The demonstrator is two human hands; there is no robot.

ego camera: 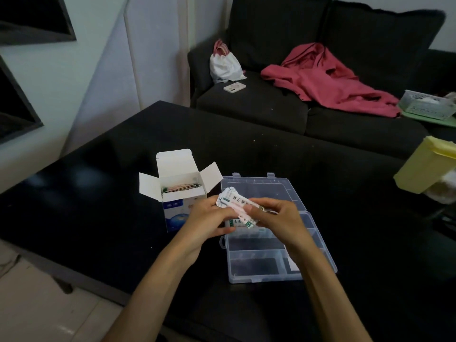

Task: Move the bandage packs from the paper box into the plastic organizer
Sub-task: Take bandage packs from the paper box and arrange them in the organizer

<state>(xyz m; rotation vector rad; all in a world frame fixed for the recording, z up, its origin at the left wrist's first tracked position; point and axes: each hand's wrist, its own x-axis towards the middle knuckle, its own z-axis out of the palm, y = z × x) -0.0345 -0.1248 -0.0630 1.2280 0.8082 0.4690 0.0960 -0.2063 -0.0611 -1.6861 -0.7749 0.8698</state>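
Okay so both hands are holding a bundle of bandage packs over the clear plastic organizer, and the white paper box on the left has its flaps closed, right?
Not quite: the head view shows the white paper box with its flaps open. The rest stands.

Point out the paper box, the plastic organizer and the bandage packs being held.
paper box (172, 213): head view, on its blue printed front.
plastic organizer (259, 280): head view, on its near front wall.
bandage packs (235, 202): head view, on the white wrapper between both hands.
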